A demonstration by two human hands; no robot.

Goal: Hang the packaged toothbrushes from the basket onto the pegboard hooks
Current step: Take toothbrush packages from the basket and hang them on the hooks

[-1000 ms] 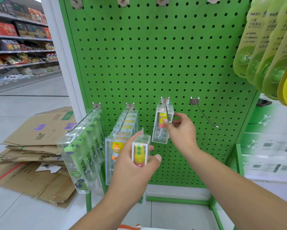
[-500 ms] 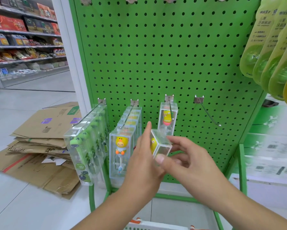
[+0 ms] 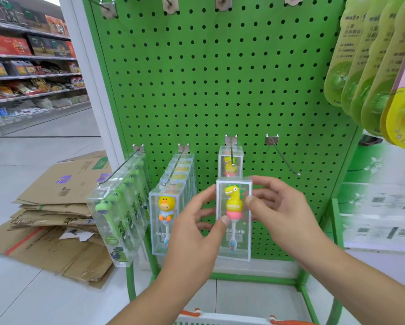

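Green pegboard (image 3: 220, 90) fills most of the view, upright, with a row of four metal hooks low down and another row of hook plates cut off at the top edge.

Flattened cardboard (image 3: 56, 207) heaped on the floor to the left. Store shelves (image 3: 28, 66) far left, their goods too blurred to read. Green and yellow hanging packs (image 3: 372, 66) at the right edge, partly out of frame.

First hook from left: a full row of clear boxes with green dinosaur toothbrushes (image 3: 119, 219). Second hook: a row of boxes, the front one showing a yellow duck toothbrush (image 3: 166, 212); those behind overlap and are hard to count. Third hook (image 3: 232, 153): one box (image 3: 230, 165) hung against the board, its lower half hidden. Fourth hook (image 3: 284, 158) bare.

Held box (image 3: 234, 219): clear, long axis vertical, in front of the board just below the third hook, not on it. Inside, a yellow dinosaur toothbrush, figure head up, bristle end down.

Left hand (image 3: 192, 235) grips the box's left side, thumb across the front low down. Right hand (image 3: 281, 214) pinches the right edge, thumb in front, fingers behind and mostly hidden.

Basket (image 3: 220, 319): only a white rim and orange handles show at the bottom edge; contents out of sight.
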